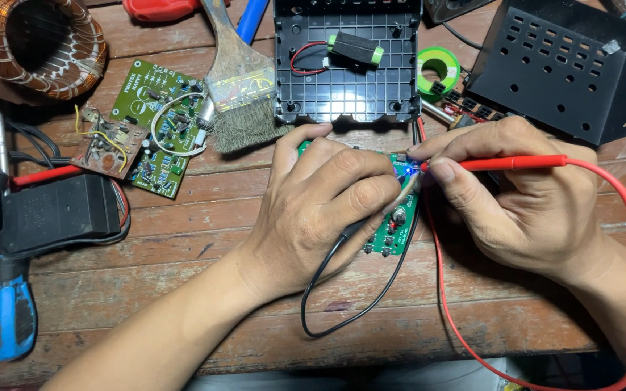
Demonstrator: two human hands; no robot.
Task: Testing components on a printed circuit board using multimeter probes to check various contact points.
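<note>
Two hands over one small green board [394, 230] at table centre, mostly hidden under the left hand. Left hand [320, 210] curled shut around a black probe [356, 228], black lead [342, 297] looping off toward the table's near edge. Right hand [523, 195] pinched closed on a red probe [516, 164], tip touching the board beside a lit blue LED [400, 171]; red lead [621, 239] arcing right and down.

Two more circuit boards at left: a green one [164, 123] and a smaller brown one [103, 145] overlapping its edge. One brush [240, 87] lying beside them, bristles near the left thumb. One black plastic case [345, 61] just behind the hands, holding one green-ended black cell [356, 49]. One perforated black metal cover [566, 65] at upper right, one green tape roll [437, 69] between the two. One copper coil [34, 43] upper left. One black block [56, 213] with wires at left, one blue-handled tool [9, 318] below it.
</note>
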